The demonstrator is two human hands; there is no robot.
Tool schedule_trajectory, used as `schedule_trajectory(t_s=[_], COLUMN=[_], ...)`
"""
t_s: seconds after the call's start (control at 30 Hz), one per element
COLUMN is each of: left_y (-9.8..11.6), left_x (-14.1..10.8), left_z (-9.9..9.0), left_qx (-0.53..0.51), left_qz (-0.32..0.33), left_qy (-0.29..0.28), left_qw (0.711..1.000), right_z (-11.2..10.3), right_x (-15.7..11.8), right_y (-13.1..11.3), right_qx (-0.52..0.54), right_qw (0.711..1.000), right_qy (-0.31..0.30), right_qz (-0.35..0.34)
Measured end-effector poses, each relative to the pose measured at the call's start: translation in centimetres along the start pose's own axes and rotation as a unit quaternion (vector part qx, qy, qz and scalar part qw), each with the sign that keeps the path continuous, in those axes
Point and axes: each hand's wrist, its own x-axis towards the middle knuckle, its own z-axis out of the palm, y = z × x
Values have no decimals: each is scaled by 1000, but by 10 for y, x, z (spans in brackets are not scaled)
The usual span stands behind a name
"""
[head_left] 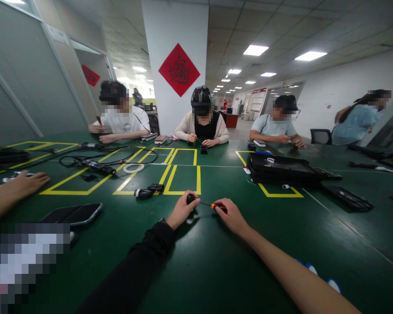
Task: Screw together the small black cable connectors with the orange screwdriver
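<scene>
My left hand [182, 210], below a dark sleeve, is closed around a small black rounded part [190, 199]; its exact kind is too small to make out. A screwdriver [213, 206] with an orange and black handle sits in my right hand [231, 214], the fingers wrapped round the handle. Its thin dark shaft points left and reaches the black part, though the contact at the tip is not clear. Both hands are just above the green table [209, 270], near its middle.
Black and white cylindrical parts [147, 191] lie beyond my left hand, near a white cable coil [133, 168] and black cables [75, 159]. Black casings [281, 169] are stacked at right. A dark tablet-like device [72, 213] lies at left. Several people sit around the table.
</scene>
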Motion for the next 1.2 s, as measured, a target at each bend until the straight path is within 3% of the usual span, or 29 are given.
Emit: schedule_trajectory(t_s=[0.5,1.2], left_y=[1,-2], left_x=[0,1], left_z=[0,-1], left_qx=[9,-9], left_qz=[4,11], left_qy=[6,0], left_qw=[1000,1000], right_z=[3,2], right_x=[-1,-1], right_y=[2,2], right_qx=[1,-9], right_qw=[1000,1000], right_qy=[7,-16], right_qz=[27,-8])
